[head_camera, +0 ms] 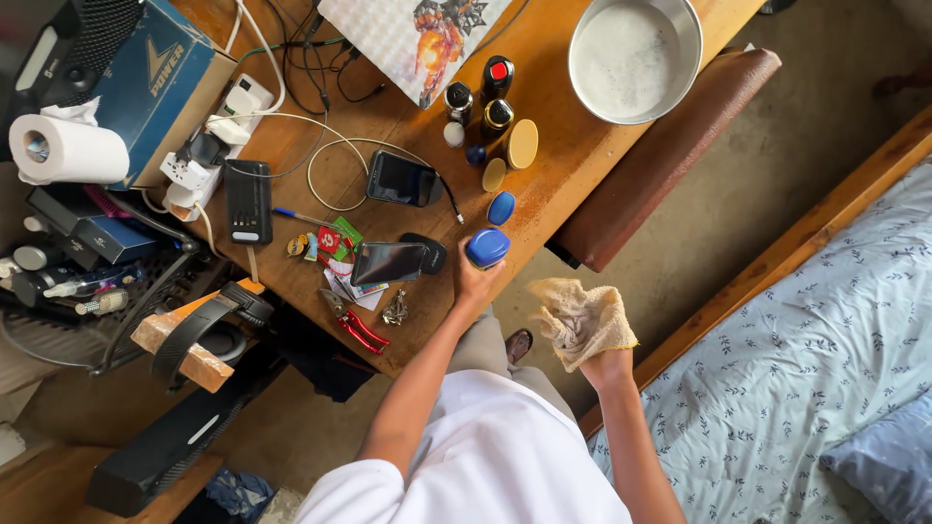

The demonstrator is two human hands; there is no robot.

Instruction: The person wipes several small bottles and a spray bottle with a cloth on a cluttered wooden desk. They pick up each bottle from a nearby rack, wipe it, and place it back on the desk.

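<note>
Phones point(388, 262), bottles point(496, 92) beside held jar point(487, 246)

Looks like somebody's bedroom at home, doubling as a catch-all desk spot. There's a bed point(825, 320) with a leaf-print sheet right beside a wooden counter point(573, 146) that's buried in everyday stuff: phones point(386, 262), a power strip point(209, 155) with tangled cables, small toiletry bottles point(497, 78), a toilet roll point(68, 147). Floor is probably bare concrete, hard to say from here.
</note>
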